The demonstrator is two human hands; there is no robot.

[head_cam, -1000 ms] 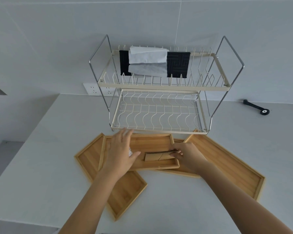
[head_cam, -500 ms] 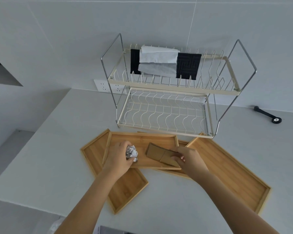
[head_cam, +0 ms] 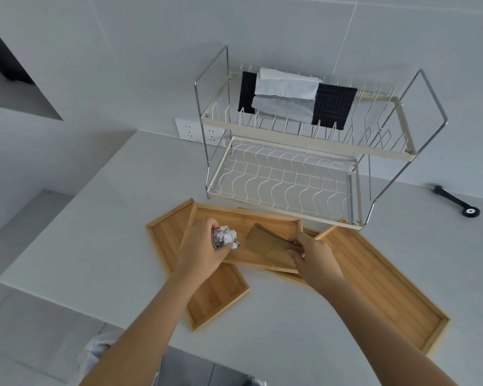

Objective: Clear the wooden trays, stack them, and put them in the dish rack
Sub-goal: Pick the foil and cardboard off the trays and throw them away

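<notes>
Head view of a white countertop [head_cam: 95, 218] against a tiled wall. Three wooden trays lie overlapping in front of a two-tier wire dish rack [head_cam: 304, 151]. The left tray [head_cam: 168, 235] and the long right tray [head_cam: 379, 291] rest flat on the counter, angled away from each other; the middle tray [head_cam: 243, 218] lies across both, its far edge just before the rack's lower tier.

The left hand [head_cam: 204, 252] is curled around a crumpled foil ball [head_cam: 225, 236], fingers closed on it, over the left end of the middle tray; whether the ball touches the tray floor cannot be told. The right hand [head_cam: 315, 254] pinches the near end of a folded brown cardboard piece [head_cam: 265, 240], thumb and fingertips closed on it; the far end lies in the middle tray.

Surroundings: on the rack's upper tier a black patterned mat [head_cam: 333, 105] stands against the back, with a pale folded cloth [head_cam: 286, 97] draped over its middle, hiding that part. The lower tier holds nothing. A wall socket [head_cam: 190, 129] sits behind the rack's left leg and is partly screened by it. A black handled tool [head_cam: 456, 201] lies on the counter to the right, well apart from the trays; its kind is unclear.

Both forearms cross the near counter and hide parts of the left and right trays. A fourth wooden edge shows beneath the middle tray by the right hand, too covered to identify.
</notes>
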